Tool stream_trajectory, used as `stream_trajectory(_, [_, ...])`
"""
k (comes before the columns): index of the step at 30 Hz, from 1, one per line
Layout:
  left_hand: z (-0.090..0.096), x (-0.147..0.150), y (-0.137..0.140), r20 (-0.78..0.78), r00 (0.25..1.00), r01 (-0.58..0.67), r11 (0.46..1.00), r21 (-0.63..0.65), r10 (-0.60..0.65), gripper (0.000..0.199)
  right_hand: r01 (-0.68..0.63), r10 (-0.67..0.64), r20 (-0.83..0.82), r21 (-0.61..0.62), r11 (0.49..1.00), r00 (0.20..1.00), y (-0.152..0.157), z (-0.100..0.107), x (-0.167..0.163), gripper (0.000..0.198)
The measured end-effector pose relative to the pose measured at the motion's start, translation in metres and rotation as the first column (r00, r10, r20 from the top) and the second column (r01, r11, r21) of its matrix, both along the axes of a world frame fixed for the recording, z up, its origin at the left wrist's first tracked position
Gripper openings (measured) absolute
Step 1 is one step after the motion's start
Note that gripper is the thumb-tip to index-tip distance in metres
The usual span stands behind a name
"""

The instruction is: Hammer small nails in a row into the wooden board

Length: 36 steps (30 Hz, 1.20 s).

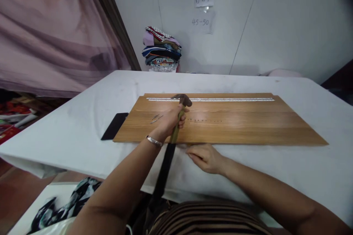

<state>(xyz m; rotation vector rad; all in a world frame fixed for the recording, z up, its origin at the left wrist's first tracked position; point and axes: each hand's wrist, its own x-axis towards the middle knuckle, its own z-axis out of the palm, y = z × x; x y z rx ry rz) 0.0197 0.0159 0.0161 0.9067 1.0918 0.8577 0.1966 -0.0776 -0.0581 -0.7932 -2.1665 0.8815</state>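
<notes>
My left hand (171, 119) grips one claw hammer (173, 137) over one wood-grained board (248, 128) bearing two thin strips (234, 100); my right hand (208, 158) curls closed.

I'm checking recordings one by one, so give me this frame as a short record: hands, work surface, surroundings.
Left hand: gripping hammer
Board: wood-look, on white table
Right hand: fingers curled, by board's near edge; contents unclear
On board: white strips, loose thin pieces, tiny dark specks
Board's left: flat black object
Beyond: cloth stack
</notes>
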Motion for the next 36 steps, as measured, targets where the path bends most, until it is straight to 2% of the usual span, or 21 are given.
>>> stream_trajectory(4, [-0.004,-0.011,-0.009,-0.049,0.992,0.108,0.988,-0.112,-0.114,0.037,0.036,-0.038,0.047,0.037,0.999,0.998,0.001,-0.02,0.007,0.029])
stream_trajectory(7, [-0.012,-0.008,-0.017,-0.103,0.983,0.126,0.97,-0.207,-0.15,0.036,0.027,-0.033,0.069,0.088,0.996,0.997,0.008,-0.022,0.012,0.028])
stream_trajectory(9, [-0.018,-0.004,-0.022,-0.108,0.982,0.125,0.965,-0.232,-0.154,0.037,0.093,-0.106,0.066,0.182,0.979,0.992,0.011,-0.02,0.017,0.028])
stream_trajectory(10, [-0.02,-0.002,-0.023,-0.108,0.983,0.123,0.965,-0.234,-0.151,0.037,0.171,-0.187,0.05,0.232,0.958,0.981,0.013,-0.018,0.02,0.028])
stream_trajectory(13, [-0.023,0.002,-0.023,-0.11,0.984,0.111,0.968,-0.226,-0.139,0.037,0.399,-0.412,-0.022,0.298,0.867,0.911,0.023,-0.014,0.034,0.027])
stream_trajectory(17, [-0.023,0.005,-0.019,-0.154,0.981,0.08,0.971,-0.225,-0.116,0.037,0.581,-0.594,-0.052,0.292,0.76,0.803,0.044,-0.015,0.058,0.026])
stream_trajectory(22, [-0.024,0.008,-0.012,-0.169,0.979,0.078,0.972,-0.222,-0.117,0.037,0.718,-0.746,-0.038,0.307,0.624,0.665,0.069,-0.022,0.105,0.021])
stream_trajectory(24, [-0.024,0.01,-0.011,-0.17,0.978,0.076,0.969,-0.233,-0.118,0.038,0.786,-0.819,-0.027,0.303,0.54,0.573,0.08,-0.026,0.13,0.022])
stream_trajectory(26, [-0.022,0.011,-0.011,-0.178,0.977,0.073,0.969,-0.237,-0.117,0.038,0.867,-0.9,0.005,0.266,0.421,0.435,0.089,-0.032,0.153,0.024])
stream_trajectory(27, [-0.021,0.011,-0.011,-0.184,0.976,0.071,0.969,-0.238,-0.116,0.038,0.895,-0.924,0.039,0.236,0.379,0.381,0.093,-0.035,0.162,0.024])
stream_trajectory(28, [-0.019,0.012,-0.011,-0.19,0.975,0.069,0.969,-0.238,-0.116,0.038,0.909,-0.932,0.071,0.208,0.362,0.355,0.096,-0.039,0.168,0.023])
stream_trajectory(33, [-0.01,0.013,-0.011,-0.205,0.972,0.063,0.968,-0.242,-0.114,0.04,0.88,-0.91,0.111,0.231,0.415,0.4,0.101,-0.046,0.171,0.024])
stream_trajectory(36, [-0.007,0.014,-0.01,-0.213,0.97,0.061,0.968,-0.243,-0.114,0.041,0.877,-0.909,0.133,0.239,0.417,0.396,0.1,-0.044,0.167,0.027])
